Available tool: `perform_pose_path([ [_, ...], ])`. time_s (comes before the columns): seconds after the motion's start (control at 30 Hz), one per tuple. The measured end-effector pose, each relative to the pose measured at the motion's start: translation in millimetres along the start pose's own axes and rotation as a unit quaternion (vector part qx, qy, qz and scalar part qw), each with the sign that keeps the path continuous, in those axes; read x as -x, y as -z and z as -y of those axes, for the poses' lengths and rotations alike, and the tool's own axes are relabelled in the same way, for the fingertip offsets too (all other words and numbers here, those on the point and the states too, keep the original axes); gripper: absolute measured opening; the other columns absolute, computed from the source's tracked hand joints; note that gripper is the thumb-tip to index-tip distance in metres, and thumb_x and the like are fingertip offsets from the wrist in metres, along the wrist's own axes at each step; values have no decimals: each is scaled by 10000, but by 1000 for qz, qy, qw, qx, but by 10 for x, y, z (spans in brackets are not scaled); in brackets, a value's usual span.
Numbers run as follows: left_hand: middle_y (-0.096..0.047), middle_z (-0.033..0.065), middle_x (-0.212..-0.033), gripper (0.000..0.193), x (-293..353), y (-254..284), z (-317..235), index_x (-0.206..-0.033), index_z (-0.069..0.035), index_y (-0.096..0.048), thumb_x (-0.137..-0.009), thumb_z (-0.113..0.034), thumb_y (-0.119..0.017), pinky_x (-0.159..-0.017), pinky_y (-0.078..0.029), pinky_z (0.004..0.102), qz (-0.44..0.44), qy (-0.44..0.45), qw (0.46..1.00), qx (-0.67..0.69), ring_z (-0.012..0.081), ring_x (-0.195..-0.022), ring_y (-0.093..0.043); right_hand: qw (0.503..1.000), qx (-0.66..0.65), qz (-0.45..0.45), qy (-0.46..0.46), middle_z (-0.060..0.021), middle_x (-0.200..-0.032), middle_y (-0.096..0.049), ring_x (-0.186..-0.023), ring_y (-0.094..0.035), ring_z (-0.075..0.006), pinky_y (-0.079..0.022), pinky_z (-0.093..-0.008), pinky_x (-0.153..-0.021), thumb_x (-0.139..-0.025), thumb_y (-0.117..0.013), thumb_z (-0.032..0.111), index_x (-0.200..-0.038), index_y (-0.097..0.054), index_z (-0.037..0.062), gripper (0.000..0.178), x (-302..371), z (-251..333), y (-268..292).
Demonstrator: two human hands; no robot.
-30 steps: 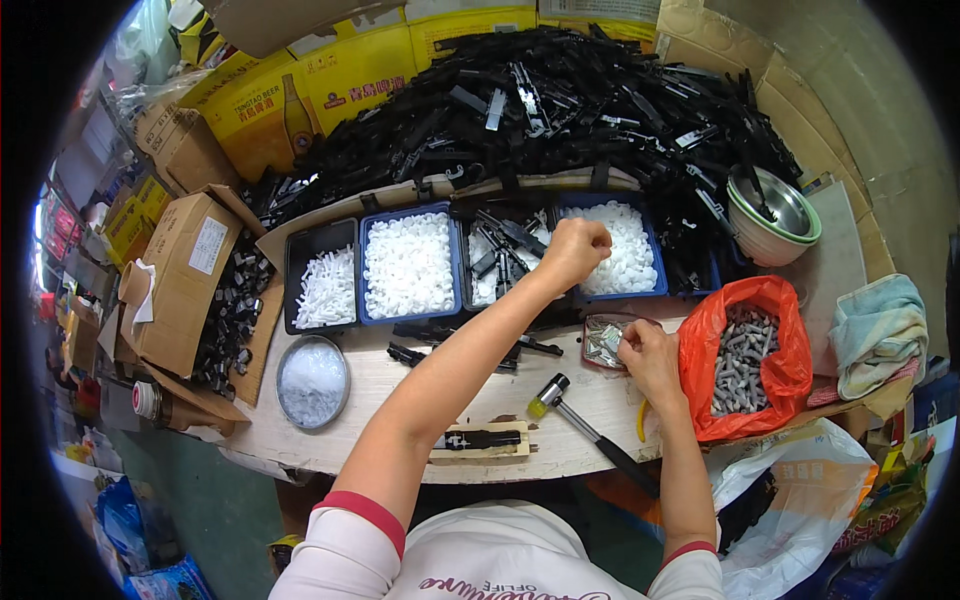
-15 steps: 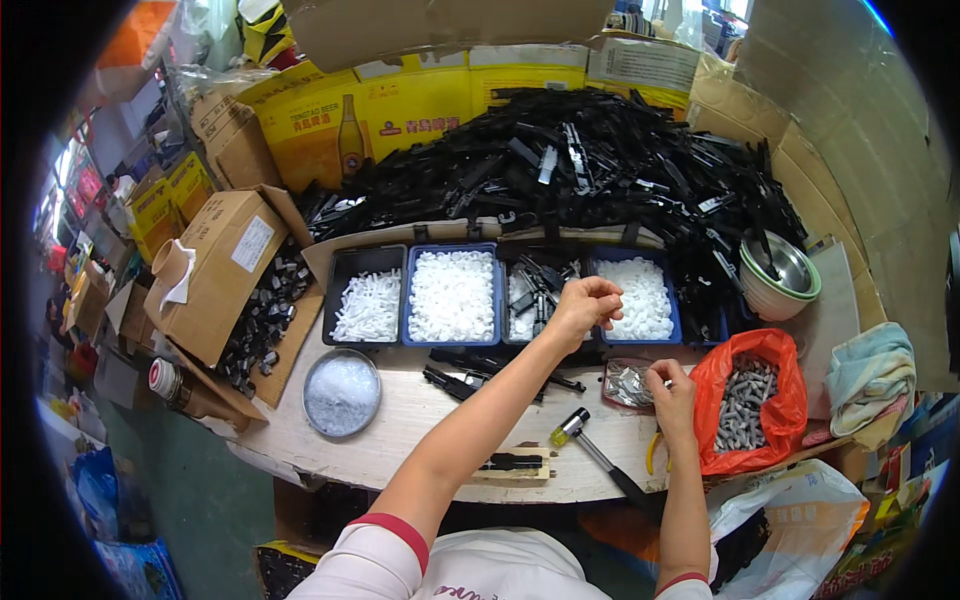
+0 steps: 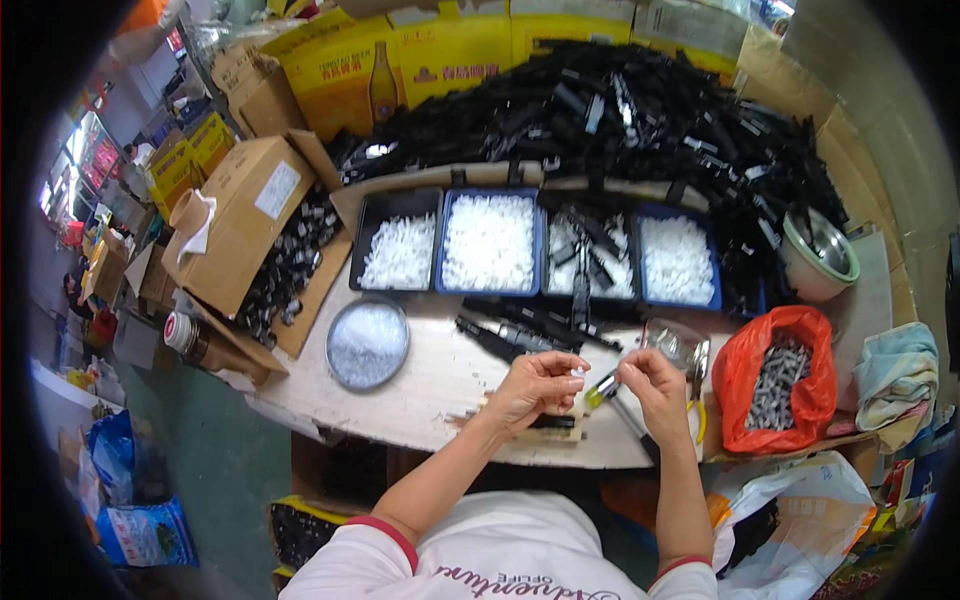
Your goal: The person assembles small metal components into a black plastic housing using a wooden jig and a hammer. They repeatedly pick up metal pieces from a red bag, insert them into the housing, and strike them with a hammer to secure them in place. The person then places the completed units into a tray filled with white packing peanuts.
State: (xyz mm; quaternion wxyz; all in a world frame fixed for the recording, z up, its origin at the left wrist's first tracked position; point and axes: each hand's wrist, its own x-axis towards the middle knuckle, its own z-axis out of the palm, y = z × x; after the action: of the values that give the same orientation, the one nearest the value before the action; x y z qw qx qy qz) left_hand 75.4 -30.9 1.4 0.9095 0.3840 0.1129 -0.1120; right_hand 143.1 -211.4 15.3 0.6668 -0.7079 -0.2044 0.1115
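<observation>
a small white piece is up above the near edge of the table, pinched between the thumb and forefinger of the left hand, its other fingers curled in. the right hand is just beside, thumb and fingertips drawn close together; whether they grip anything i cannot tell. a hammer lies on the pale table between the hands, and a wooden block sits partly hidden under the left one. farther left is a round dish of clear bits; to the right, a red bag full of grey plugs. four trays stand in a row across the table, all holding white pieces, with black parts laid over the third. behind them rises a big black heap against yellow cartons. a brown box leans at left, beyond it a green floor.
</observation>
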Motion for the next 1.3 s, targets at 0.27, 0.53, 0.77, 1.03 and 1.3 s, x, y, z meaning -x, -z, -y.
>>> perform_pose_path([
  [0.27, -594, 74, -741, 201, 433, 197, 80, -1027, 16, -580, -867, -100, -540, -456, -460, 214, 38, -42, 998, -13, 96, -544, -563, 986, -98, 111, -77, 18, -742, -529, -686, -454, -45, -372, -187, -622, -853, -562, 125, -854, -555, 4, 121, 87, 204, -440],
  [0.53, -589, 80, -751, 209, 529, 207, 51, -1050, 18, -566, -887, -98, -504, -465, -468, 217, 54, -75, 995, -21, 99, -557, -564, 989, -53, 131, -38, -2, -748, -569, -700, -494, -57, -380, -203, -628, -848, -563, 137, -845, -548, 1, 137, 80, 176, -569],
  [0.77, -588, 89, -758, 199, 571, 256, 82, -1042, 14, -566, -891, -94, -496, -468, -470, 221, 45, -82, 995, -32, 108, -553, -562, 985, -32, 156, -63, 5, -753, -546, -705, -481, -55, -380, -200, -639, -840, -566, 129, -828, -550, 4, 127, 58, 222, -572],
  [1.03, -593, 107, -748, 190, 597, 295, 135, -1038, 19, -559, -887, -77, -495, -478, -473, 230, 32, -97, 993, -60, 123, -550, -562, 979, -35, 164, -112, 3, -765, -550, -726, -497, -57, -394, -198, -665, -837, -565, 122, -825, -554, 4, 119, 72, 195, -584],
  [1.3, -595, 96, -726, 157, 609, 311, 146, -984, 26, -568, -879, -76, -512, -481, -474, 223, -1, -99, 989, -108, 112, -535, -559, 977, -59, 154, -138, 1, -698, -559, -649, -475, -68, -350, -226, -597, -826, -570, 127, -821, -568, 19, 109, 151, 137, -673],
])
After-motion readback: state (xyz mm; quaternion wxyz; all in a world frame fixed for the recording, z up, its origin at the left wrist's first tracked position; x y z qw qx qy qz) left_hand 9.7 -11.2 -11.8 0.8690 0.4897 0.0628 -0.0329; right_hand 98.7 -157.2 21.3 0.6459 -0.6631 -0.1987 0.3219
